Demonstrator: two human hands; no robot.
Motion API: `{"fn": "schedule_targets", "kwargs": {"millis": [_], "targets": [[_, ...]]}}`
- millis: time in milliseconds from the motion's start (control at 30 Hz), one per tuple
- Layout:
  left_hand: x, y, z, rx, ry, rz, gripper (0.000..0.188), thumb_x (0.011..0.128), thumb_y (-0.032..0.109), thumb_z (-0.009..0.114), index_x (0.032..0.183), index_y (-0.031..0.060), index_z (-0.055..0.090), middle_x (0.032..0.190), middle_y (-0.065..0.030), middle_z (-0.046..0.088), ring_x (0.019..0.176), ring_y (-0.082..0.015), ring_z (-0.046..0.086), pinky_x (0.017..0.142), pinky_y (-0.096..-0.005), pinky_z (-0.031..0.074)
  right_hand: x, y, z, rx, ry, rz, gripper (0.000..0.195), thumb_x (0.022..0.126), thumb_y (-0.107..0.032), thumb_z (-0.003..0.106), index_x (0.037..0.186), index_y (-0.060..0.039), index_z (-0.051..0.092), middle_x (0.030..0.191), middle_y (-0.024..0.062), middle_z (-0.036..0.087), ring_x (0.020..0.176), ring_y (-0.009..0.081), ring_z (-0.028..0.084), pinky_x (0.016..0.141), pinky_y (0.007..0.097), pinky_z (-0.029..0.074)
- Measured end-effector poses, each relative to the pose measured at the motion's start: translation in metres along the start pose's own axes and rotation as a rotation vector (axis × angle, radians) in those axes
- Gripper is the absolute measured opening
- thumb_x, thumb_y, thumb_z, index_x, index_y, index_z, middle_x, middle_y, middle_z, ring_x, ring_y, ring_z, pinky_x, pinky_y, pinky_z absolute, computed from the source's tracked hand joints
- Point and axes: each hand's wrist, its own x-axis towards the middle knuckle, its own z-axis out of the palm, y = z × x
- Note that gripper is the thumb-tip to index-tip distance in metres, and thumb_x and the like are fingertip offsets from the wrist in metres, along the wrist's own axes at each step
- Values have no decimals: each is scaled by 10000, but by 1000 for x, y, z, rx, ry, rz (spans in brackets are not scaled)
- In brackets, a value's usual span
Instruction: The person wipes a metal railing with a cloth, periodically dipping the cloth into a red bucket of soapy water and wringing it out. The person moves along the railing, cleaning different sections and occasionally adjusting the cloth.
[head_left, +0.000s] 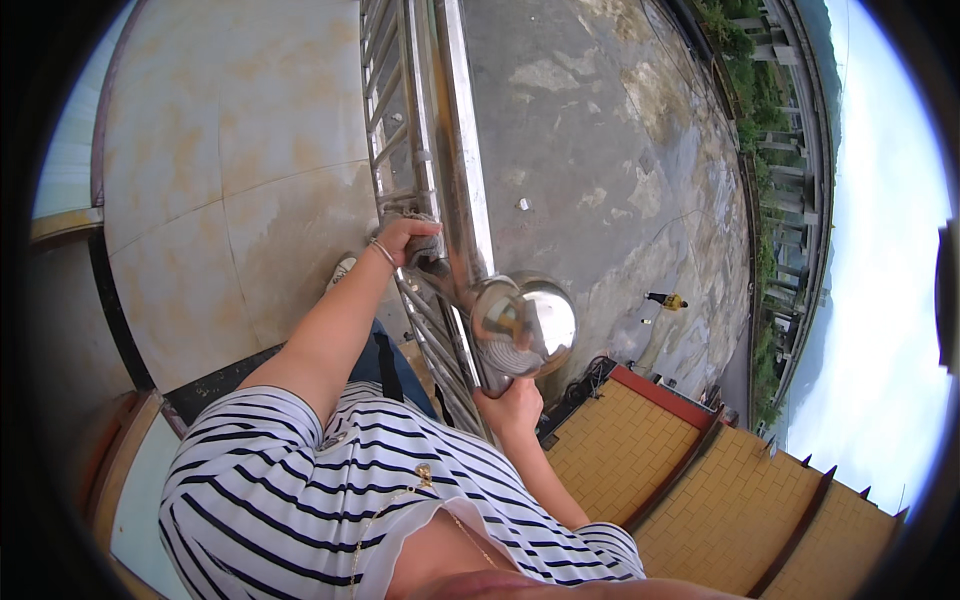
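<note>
My left hand (409, 238), with a bracelet at the wrist, presses a grey cloth (426, 247) against the bars of a stainless-steel railing (424, 165). Its thumb side lies along the rail. My right hand (514, 409) is closed around a metal post just below a polished steel ball (506, 326). A second shiny ball (553, 319) shows overlapped behind the first. The striped shirt is mirrored in the metal. Most fingers of my right hand are hidden behind the post.
A tiled floor (292, 195) lies on the left, with my shoe (341, 271) beside the railing. Beyond the railing, far below, is a concrete yard (555, 142) with a person (667, 301). A yellow tiled roof (630, 442) is at lower right, an elevated road (814, 150) at far right.
</note>
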Motion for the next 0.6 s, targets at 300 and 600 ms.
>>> {"fn": "schedule_targets", "kwargs": {"millis": [300, 600], "targets": [[19, 4, 15, -375, 137, 60, 87, 758, 155, 664, 784, 77, 636, 713, -54, 649, 616, -211, 636, 624, -364, 548, 3, -23, -13, 59, 232, -191, 495, 647, -363, 786, 1010, -49, 665, 880, 189, 667, 807, 394, 646, 706, 474, 519], [-31, 15, 64, 419, 774, 104, 268, 765, 137, 690, 982, -15, 648, 864, -80, 649, 749, -178, 613, 660, -341, 480, 7, -27, -17, 84, 204, -200, 562, 686, -314, 785, 1193, -122, 637, 1021, 153, 682, 880, 372, 659, 737, 438, 538]]}}
